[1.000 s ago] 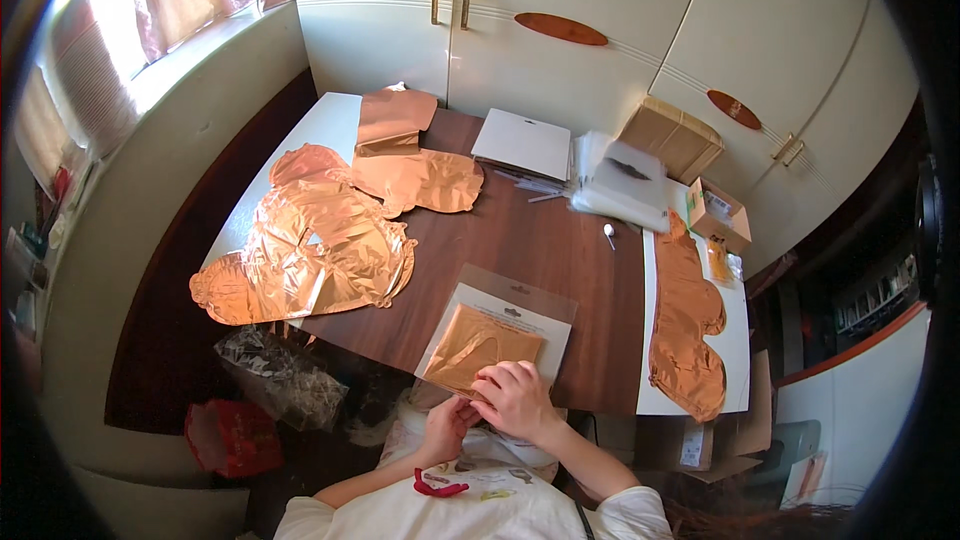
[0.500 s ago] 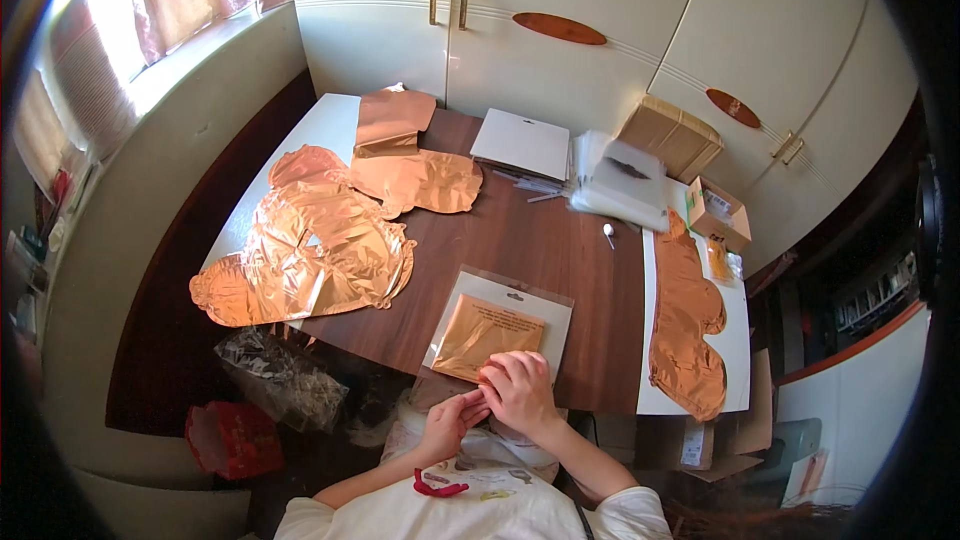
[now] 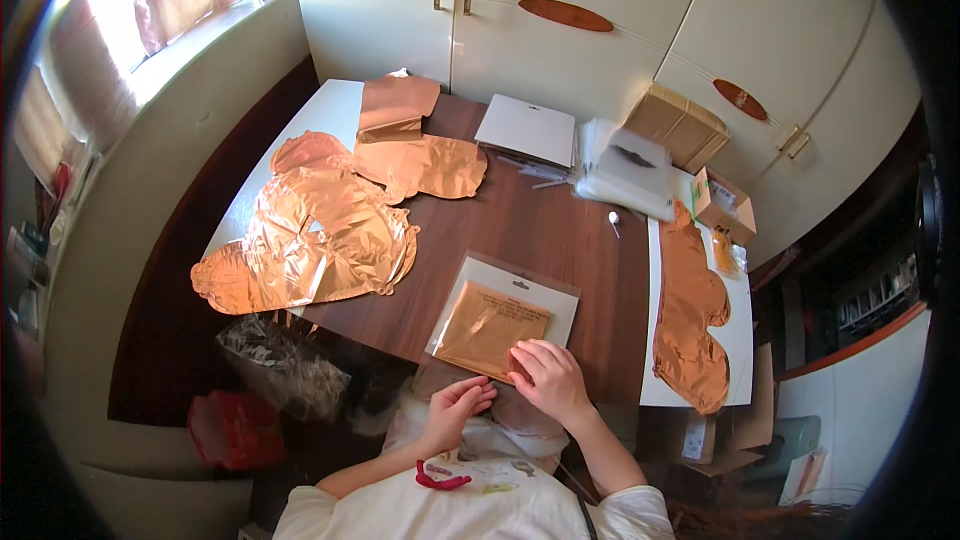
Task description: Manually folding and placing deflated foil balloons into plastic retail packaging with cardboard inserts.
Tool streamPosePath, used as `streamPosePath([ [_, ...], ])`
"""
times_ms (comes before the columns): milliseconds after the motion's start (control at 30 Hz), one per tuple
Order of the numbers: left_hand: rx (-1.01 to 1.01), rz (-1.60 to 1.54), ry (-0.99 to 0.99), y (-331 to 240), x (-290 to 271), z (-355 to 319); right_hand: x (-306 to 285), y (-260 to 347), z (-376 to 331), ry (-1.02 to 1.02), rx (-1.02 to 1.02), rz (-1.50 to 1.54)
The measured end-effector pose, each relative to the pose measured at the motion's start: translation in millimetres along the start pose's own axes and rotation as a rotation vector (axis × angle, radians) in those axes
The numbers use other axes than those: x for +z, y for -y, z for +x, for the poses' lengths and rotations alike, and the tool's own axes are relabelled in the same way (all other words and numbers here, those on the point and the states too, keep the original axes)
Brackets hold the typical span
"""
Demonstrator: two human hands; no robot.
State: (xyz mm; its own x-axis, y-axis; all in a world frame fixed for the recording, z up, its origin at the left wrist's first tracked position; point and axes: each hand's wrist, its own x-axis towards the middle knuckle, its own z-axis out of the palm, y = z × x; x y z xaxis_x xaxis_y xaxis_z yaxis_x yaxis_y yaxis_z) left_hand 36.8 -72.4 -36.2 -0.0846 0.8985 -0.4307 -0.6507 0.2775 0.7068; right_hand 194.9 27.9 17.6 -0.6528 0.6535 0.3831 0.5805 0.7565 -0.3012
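Note:
A clear flat packet (image 3: 554,312) lies at the table's near edge, its hanging hole toward the far side. Inside it are a white card and a folded copper-coloured foil balloon (image 3: 490,331) with dark print. My right hand (image 3: 553,380) has its fingers curled around the packet's near right corner. Just left of it, by the near edge, is my left hand (image 3: 458,414), fingertips pressed together. Whatever they pinch is too small to make out. Unfolded copper foil balloons (image 3: 320,240) spread over the table's left side.
Another foil balloon (image 3: 690,310) lies on the right. At the back are white cards (image 3: 526,128), a stack of clear bags (image 3: 628,175), a cardboard box (image 3: 676,127) and a small open box (image 3: 724,206). A white spoon-like item (image 3: 614,221) lies nearby. Below the table sits a red bag (image 3: 236,430).
My hands were together at the packet's near edge and have come apart. The right has moved right to the packet's corner; the left has stayed low, slightly right.

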Motion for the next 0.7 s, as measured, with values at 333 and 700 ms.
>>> streamPosePath([
  [333,0.018,0.035,-0.002,1,0,1,-3,4,1,0.110,-0.062,-0.202],
  [700,0.022,0.038,0.002,2,0,2,8,5,10,-0.093,-0.037,-0.249],
])
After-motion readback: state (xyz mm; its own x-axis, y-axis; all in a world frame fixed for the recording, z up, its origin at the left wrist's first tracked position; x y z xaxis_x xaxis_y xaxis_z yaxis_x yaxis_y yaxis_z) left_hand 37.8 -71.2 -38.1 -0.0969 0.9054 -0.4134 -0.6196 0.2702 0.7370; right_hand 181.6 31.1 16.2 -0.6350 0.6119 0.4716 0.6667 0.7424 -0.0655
